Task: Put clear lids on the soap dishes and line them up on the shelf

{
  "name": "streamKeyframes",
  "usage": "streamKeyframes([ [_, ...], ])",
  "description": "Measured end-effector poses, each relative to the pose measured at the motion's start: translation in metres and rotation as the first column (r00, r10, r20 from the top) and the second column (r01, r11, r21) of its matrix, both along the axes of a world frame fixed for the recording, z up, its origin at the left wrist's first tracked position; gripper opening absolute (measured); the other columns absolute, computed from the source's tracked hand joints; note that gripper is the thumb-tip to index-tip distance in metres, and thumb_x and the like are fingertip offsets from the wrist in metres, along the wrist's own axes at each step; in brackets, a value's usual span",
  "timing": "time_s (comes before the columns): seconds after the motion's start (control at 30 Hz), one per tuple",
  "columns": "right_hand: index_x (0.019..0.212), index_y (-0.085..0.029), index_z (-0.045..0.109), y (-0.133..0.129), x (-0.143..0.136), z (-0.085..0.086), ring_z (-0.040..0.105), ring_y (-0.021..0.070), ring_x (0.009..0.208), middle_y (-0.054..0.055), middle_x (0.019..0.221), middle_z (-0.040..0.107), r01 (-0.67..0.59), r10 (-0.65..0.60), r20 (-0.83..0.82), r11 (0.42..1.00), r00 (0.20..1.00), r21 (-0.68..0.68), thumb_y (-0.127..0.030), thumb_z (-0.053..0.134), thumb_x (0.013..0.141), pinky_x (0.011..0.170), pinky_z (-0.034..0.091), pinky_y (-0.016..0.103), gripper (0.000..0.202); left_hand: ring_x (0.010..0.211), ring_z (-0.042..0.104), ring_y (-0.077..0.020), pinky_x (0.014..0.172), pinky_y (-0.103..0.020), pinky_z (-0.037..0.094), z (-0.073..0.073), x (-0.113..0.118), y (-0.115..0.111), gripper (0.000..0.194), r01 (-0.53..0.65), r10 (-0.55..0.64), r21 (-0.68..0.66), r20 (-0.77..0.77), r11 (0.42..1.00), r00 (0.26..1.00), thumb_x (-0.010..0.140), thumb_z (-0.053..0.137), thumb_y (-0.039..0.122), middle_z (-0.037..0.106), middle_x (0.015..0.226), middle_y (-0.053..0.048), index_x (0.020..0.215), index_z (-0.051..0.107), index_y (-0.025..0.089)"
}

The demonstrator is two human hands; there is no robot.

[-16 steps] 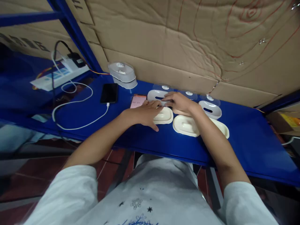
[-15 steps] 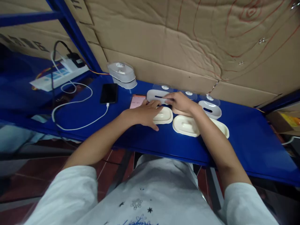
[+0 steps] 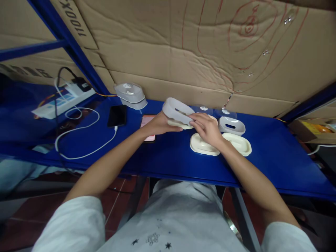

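- The left hand [image 3: 157, 125] has lifted a cream tray [image 3: 181, 124] off the blue table [image 3: 275, 164], fingers closed under it.
- The right hand [image 3: 207, 127] has raised the grey slotted cover [image 3: 175, 109], fingers pinched on its near end, and tilts it over that tray: the two are now being mated.
- At 3 o'clock, two cream trays [image 3: 203, 145] and another grey cover [image 3: 232, 126] lie flat.
- At 9 o'clock lies a black phone [image 3: 117, 116].
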State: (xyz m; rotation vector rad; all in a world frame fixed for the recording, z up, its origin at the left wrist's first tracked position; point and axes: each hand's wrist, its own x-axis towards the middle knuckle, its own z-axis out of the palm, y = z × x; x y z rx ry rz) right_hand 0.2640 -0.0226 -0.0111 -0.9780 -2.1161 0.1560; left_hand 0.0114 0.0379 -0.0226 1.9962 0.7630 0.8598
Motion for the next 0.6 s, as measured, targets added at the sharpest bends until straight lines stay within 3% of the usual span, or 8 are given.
streamKeyframes([
  [0.1,0.133,-0.026,0.075,-0.006,-0.003,0.004,0.070,0.0311,0.126,0.011,0.133,0.077,0.004,-0.015,0.111,0.995,0.994,0.102,-0.038,0.047,0.112,0.111,0.053,0.052,0.037,0.132,0.065,-0.0354,0.119,-0.054,0.045,0.005,0.004,-0.004,0.077,0.027,-0.017,-0.060,0.165,0.998,0.986,0.068,0.096,0.048,0.071,0.141,-0.017,0.133,0.066,0.018],
  [0.2,0.134,-0.025,0.075,-0.006,-0.001,0.007,0.069,0.0317,0.125,0.012,0.132,0.078,0.052,-0.071,0.125,0.988,0.990,0.148,-0.036,0.045,0.113,0.109,0.053,0.053,0.038,0.137,0.061,-0.0381,0.120,-0.058,0.044,0.011,0.007,-0.008,0.093,-0.020,0.035,-0.071,0.212,0.997,0.977,0.061,0.101,0.046,0.068,0.145,-0.019,0.140,0.061,0.018],
  [0.37,0.131,-0.026,0.075,-0.003,0.005,0.006,0.069,0.0321,0.123,0.011,0.129,0.079,0.104,-0.121,0.100,0.981,0.988,0.163,-0.039,0.045,0.113,0.105,0.052,0.052,0.038,0.140,0.057,-0.0403,0.121,-0.062,0.041,0.010,0.006,-0.007,0.100,-0.072,0.081,-0.058,0.181,0.996,0.980,0.059,0.101,0.051,0.064,0.147,-0.019,0.144,0.059,0.019],
  [0.5,0.129,-0.025,0.074,0.000,0.008,0.001,0.071,0.0325,0.116,0.011,0.123,0.080,0.196,-0.190,-0.049,0.966,0.981,0.170,-0.043,0.047,0.112,0.101,0.053,0.052,0.037,0.147,0.049,-0.0405,0.124,-0.061,0.035,0.004,0.000,0.002,0.121,-0.204,0.209,-0.067,0.083,0.977,0.974,0.054,0.102,0.055,0.054,0.155,-0.022,0.154,0.045,0.021],
  [0.6,0.128,-0.025,0.074,0.000,0.006,-0.002,0.071,0.0317,0.114,0.011,0.121,0.079,0.147,-0.146,-0.017,0.975,0.989,0.167,-0.044,0.047,0.112,0.100,0.053,0.051,0.037,0.150,0.046,-0.0379,0.123,-0.056,0.039,0.003,-0.004,0.008,0.135,-0.224,0.232,-0.082,0.114,0.971,0.966,0.055,0.101,0.056,0.043,0.162,-0.023,0.164,0.025,0.027],
])
